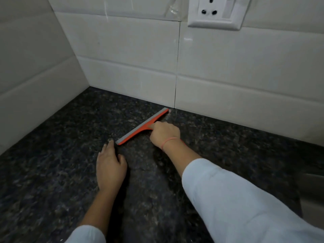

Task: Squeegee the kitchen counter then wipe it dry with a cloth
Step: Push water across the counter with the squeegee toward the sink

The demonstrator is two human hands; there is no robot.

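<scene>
An orange squeegee (140,128) with a grey rubber blade lies with its blade on the dark speckled granite counter (61,146), slanting from near the back wall tiles toward the middle. My right hand (164,133) is closed around its handle, which is hidden inside the fist; a thin orange band circles that wrist. My left hand (110,165) rests flat on the counter, fingers together, fingertips just short of the blade's near end. No cloth is in view.
White tiled walls (126,50) meet in a corner at the back left. A white power socket (217,13) sits high on the back wall. A grey object edge (313,183) shows at the right border of the counter.
</scene>
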